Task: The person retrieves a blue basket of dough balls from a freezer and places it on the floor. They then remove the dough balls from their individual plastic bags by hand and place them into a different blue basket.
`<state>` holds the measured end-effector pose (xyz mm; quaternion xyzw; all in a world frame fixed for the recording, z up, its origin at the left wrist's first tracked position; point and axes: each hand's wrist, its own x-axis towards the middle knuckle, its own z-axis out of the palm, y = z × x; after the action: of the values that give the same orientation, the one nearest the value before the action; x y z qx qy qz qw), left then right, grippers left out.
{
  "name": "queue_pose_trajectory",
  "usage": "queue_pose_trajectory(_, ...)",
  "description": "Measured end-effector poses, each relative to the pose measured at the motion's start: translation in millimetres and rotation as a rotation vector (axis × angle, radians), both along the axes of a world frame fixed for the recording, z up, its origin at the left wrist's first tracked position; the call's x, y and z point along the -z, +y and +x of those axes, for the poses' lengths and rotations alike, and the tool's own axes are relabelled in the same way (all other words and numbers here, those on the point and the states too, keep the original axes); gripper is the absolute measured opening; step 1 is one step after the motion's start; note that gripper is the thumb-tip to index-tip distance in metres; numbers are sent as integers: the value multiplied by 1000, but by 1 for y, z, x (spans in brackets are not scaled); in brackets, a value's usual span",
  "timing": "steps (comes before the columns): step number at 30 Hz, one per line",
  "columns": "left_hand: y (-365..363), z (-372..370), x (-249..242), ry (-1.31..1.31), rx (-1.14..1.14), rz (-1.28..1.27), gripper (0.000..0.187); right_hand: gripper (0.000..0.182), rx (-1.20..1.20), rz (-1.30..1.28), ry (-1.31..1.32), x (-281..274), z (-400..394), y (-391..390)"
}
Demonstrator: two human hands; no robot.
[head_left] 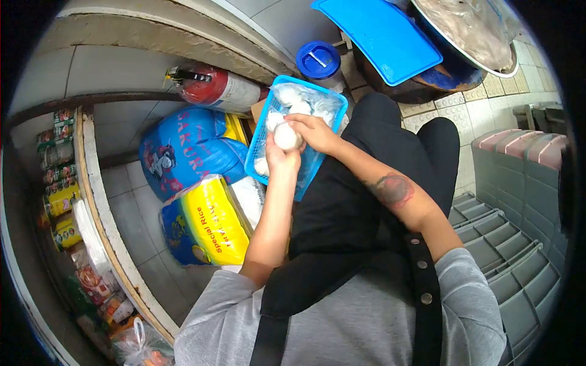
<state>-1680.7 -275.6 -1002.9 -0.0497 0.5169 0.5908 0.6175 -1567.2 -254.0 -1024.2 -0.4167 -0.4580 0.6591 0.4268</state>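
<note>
1. Left hand [282, 160] curled, I am cradling a white ball [288, 138] over the blue basket [261, 126].
2. Right hand [312, 131] partly closed, I am resting bent fingers on the ball's top; whether they are gripping, I cannot tell.
3. Below, the basket is holding more white pieces [299, 108], some lying under clear plastic.
4. Just beyond, a blue-lidded jar [318, 61] is standing; its contents are unclear to me.
5. Farther right, a white basin [510, 72] is holding a clear plastic bag [470, 27] with something pale inside.
6. On my left, a rice bag [210, 222] is lying near a blue sack [186, 149].
</note>
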Motion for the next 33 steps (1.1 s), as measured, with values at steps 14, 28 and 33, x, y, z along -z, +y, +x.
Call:
queue_pose_trajectory(14,89,-50,21,998,1229,321,46,42,617,-348,173,7,21,31)
queue_pose_trajectory(28,135,-47,97,2277,1480,721,32,47,831,-312,287,16,31,35)
queue_pose_trajectory(33,144,-52,99,2182,1502,797,36,57,816,-299,163,22,31,36)
